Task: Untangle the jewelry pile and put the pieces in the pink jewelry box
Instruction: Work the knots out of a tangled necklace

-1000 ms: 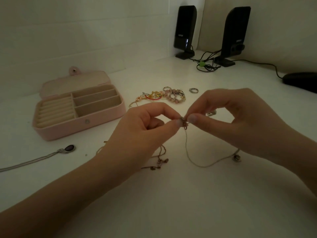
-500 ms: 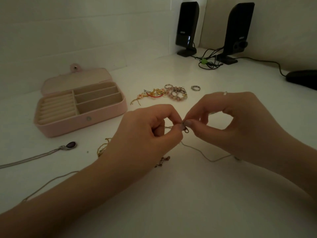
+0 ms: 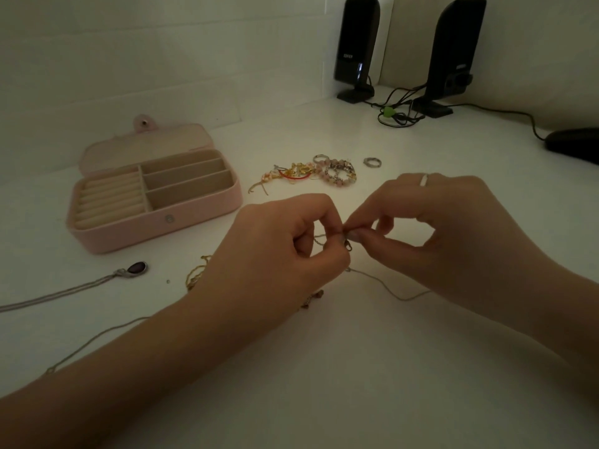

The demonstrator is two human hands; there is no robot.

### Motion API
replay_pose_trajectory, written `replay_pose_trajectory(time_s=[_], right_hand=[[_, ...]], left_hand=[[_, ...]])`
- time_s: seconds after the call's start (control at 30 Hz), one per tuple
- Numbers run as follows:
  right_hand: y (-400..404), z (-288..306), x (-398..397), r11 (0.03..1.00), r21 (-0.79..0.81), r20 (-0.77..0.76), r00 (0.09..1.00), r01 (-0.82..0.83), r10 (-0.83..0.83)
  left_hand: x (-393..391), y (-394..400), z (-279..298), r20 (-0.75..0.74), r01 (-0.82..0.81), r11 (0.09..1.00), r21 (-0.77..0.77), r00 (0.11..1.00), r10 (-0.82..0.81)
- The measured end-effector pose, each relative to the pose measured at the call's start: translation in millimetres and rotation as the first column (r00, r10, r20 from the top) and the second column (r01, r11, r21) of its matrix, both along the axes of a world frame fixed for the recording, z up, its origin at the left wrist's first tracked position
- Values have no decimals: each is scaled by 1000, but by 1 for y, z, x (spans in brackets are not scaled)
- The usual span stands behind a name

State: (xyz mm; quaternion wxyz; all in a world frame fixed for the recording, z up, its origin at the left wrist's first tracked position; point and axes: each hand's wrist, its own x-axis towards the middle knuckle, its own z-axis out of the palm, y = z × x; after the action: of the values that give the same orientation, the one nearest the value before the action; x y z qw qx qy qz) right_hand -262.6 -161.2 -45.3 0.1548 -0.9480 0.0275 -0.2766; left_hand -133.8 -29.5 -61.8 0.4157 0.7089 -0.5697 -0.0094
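My left hand (image 3: 275,251) and my right hand (image 3: 431,228) meet above the white desk, and both pinch the small clasp (image 3: 347,244) of a thin silver chain (image 3: 392,291). The chain trails down to the desk under my right hand. The pink jewelry box (image 3: 155,234) lies open at the left with bare compartments. Behind my hands sits the jewelry pile (image 3: 311,173) of gold, red and pink beaded pieces. A gold chain (image 3: 194,275) shows partly beside my left wrist.
A silver ring (image 3: 371,162) lies right of the pile. A dark oval pendant (image 3: 136,268) on a silver chain rests at the left. Two black speakers (image 3: 356,50) with cables stand at the back; a dark mouse (image 3: 573,145) sits far right.
Both hands have lowered a little toward the desk while still pinching the clasp. The hanging loop of chain has flattened onto the desk.
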Motion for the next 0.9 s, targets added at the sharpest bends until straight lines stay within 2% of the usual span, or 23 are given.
replay_pose_trajectory(time_s=[0.33,0.53,0.67,0.9], right_hand=[[-3,-2,2,980,196,-88,995,-23,41],[-5,1,2,933,360,-196,979,15,60],[-5,1,2,944,329,-207,977,30,41],[-3,0,3,929,369,-164,986,20,44]], left_hand=[[-1,3,-1,156,1,997,73,988,-12],[0,4,-1,351,-38,995,94,936,2],[-2,4,-3,446,-23,994,103,895,-25],[-1,4,-4,442,-32,993,114,897,-22]])
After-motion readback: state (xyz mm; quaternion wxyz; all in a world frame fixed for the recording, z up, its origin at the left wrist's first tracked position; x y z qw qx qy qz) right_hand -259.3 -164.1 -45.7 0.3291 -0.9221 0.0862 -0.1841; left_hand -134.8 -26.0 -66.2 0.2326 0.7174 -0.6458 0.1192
